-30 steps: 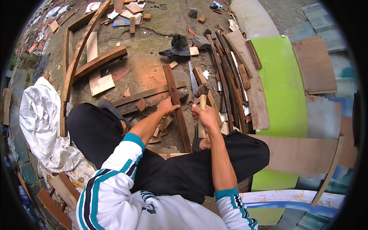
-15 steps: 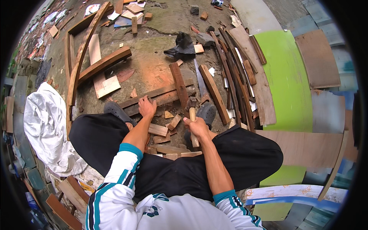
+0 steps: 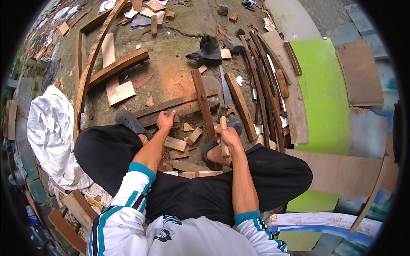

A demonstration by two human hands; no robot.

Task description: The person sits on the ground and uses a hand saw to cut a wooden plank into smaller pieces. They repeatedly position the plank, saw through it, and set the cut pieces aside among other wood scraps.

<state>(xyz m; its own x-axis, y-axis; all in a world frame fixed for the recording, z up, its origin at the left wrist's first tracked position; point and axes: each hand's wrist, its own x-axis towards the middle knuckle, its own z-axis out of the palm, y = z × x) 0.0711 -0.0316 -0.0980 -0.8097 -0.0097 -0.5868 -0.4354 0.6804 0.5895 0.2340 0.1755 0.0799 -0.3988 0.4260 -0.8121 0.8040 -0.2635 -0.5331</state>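
My right hand [image 3: 229,135] is wrapped round the light wooden handle of a hammer [image 3: 224,123], its dark head pointing away from me over my right shoe. The thumb side of that hand is close to the near end of a reddish-brown wood strip [image 3: 202,99], which lies across a dark beam [image 3: 175,105] on the ground. Beside the near edge of that beam, my left hand [image 3: 165,121] is closed, thumb and finger pinched together. Whatever it holds is too small to make out. Small wood offcuts [image 3: 175,144] lie between my feet.
A handsaw [image 3: 225,89] lies beside a loose wood bar [image 3: 240,104], with several long dark strips [image 3: 267,89] further right. A green board [image 3: 320,94] covers the right side. To the left are a wooden frame [image 3: 90,64] and a white sack [image 3: 50,134].
My left hand has gone from spread fingers on the beam to a pinch, shifting slightly right. My right hand has moved slightly right with the hammer, which is now more upright in view.
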